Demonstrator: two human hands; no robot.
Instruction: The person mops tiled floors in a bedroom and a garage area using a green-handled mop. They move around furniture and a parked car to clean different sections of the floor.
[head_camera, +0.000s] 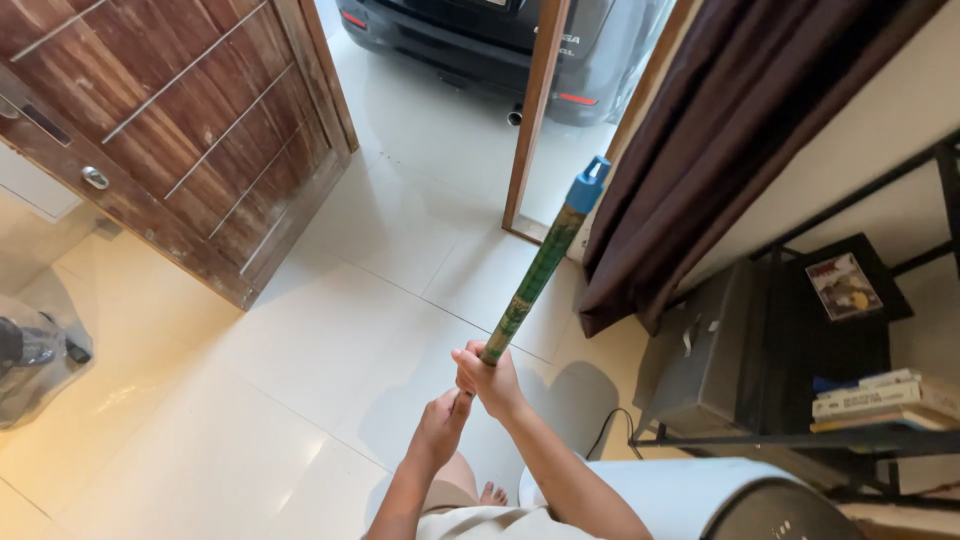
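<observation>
A long green patterned stick (535, 275) with a blue cap at its far end points up and away from me toward the doorway. My right hand (488, 380) is wrapped around its near end. Just below and to the left, my left hand (442, 425) grips the stick's lower part, which runs down out of sight behind my hands. My bare foot (492, 493) shows on the white tiled floor (250, 400) beneath.
An open wooden door (190, 120) stands at the left. A dark car (500, 40) is parked outside past the wooden door frame (535, 110). Brown curtain (720, 130), a black shelf with books (880, 395) and a round white appliance (700, 495) are on the right. A plastic-wrapped object (35, 360) lies at far left.
</observation>
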